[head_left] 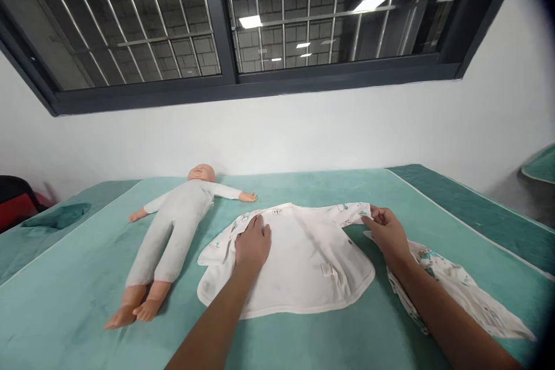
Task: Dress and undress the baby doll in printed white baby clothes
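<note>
Where hands [252, 243] [388, 234] rest, baby jacket [303, 263] lies.

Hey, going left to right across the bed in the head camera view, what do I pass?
Dark green cloth → doll → left hand, flat on the white baby top → right hand, pinching its sleeve → patterned garment.

Baby top spread flat on a teal mat

Left hand [252, 244] presses the white baby top [303, 260]; right hand [389, 234] pinches its sleeve [352, 213]; a doll [173, 225] lies beside.
</note>
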The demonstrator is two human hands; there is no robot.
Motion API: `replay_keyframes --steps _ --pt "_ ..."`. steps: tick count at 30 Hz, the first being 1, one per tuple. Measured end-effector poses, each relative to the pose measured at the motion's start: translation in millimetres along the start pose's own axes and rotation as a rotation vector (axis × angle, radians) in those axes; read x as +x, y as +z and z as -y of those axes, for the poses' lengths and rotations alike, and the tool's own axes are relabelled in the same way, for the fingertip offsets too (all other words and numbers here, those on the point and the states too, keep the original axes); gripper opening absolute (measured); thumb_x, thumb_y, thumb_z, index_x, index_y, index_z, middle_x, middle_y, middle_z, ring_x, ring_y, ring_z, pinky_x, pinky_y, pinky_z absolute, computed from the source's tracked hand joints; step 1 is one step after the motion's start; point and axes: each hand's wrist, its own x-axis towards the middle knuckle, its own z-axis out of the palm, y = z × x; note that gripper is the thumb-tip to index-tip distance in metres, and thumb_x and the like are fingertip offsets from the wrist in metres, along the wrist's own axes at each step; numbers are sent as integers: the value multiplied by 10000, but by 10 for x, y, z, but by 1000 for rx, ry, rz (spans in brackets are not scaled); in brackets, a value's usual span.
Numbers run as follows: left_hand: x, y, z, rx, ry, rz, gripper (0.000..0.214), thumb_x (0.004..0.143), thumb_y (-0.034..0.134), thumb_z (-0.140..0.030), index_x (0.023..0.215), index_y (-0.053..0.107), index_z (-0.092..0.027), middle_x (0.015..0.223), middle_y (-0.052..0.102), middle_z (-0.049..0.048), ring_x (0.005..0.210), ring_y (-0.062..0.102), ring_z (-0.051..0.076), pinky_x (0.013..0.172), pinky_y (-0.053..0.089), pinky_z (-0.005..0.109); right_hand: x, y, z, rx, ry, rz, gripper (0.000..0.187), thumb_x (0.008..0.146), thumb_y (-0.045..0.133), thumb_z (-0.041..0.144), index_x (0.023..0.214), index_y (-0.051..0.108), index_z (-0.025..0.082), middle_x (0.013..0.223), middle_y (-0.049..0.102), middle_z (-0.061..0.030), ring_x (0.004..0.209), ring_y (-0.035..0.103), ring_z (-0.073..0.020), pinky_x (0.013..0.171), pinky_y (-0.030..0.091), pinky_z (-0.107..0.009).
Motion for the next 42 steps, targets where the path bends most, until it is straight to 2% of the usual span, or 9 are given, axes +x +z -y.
replay_keyframes --steps 3,7,11,16,23,28,33,37,42 --pt "7 21 19 1 11 -13 464 978 285 -404 1382 476 -277 1489 480 65 1312 485 248 1026 416 434 35 -28 -98 9 -3 -9 262 602 533 220 845 438 243 1194 644 -114 1052 639 -243 885 502 -366" --pt "16 52 47 6 23 -34 461 980 279 -407 1375 478 -276 1487 483 68 1304 495 249 1009 427 430 13 -24 -138 -334 -186 -156 334 651 498 208 984 520 185 1319 525 -209 1234 517 -323 970 475 -464" --pt "16 61 61 13 39 -56 443 981 286 -404 1356 488 -285 1469 504 60 1290 508 247 990 439 427 -130 137 -86 -669 -473 153 364 877 431 299 1191 563 170 1398 522 -156 1335 448 -281 1131 330 -492" --pt "-5 42 50 34 58 -78 436 981 306 -385 1350 498 -254 1439 532 68 1266 526 251 966 454 424 -239 267 -119 -967 -431 388 413 969 367 377 1287 564 201 1448 521 -109 1366 441 -289 1133 269 -565" --pt "-52 54 15 47 100 -156 338 974 333 -277 1191 588 -226 1328 609 82 1177 594 235 912 480 392 -271 348 125 -834 -458 298 385 963 359 351 1211 610 199 1374 590 -106 1306 509 -268 1149 266 -546" --pt "-115 40 37 -18 245 -209 335 922 404 -149 1192 592 -214 1240 660 68 1186 591 216 913 489 361 -780 1009 633 -693 -464 462 442 968 371 376 1281 603 167 1402 567 -98 1309 504 -233 1121 371 -407" --pt "-222 -52 105 -202 285 -212 352 882 426 -92 1141 613 -241 1140 695 26 1041 648 206 879 507 363 -1256 1590 618 -829 -518 699 542 985 334 344 1454 443 94 1540 392 -120 1439 337 -258 1187 254 -449" --pt "-351 -196 299 -383 208 -279 339 892 393 -88 1105 619 -223 1186 678 25 1134 607 168 998 468 326 -1342 1636 465 -930 -519 687 603 1014 240 431 1500 367 98 1593 264 -91 1486 224 -241 1208 195 -444" --pt "-532 -408 722 -210 72 -202 307 923 382 -161 1116 616 -208 1188 676 60 1142 602 233 986 469 414 -1328 1607 455 -944 -514 683 606 1011 235 444 1508 359 121 1600 244 -61 1489 218 -222 1212 190 -421"
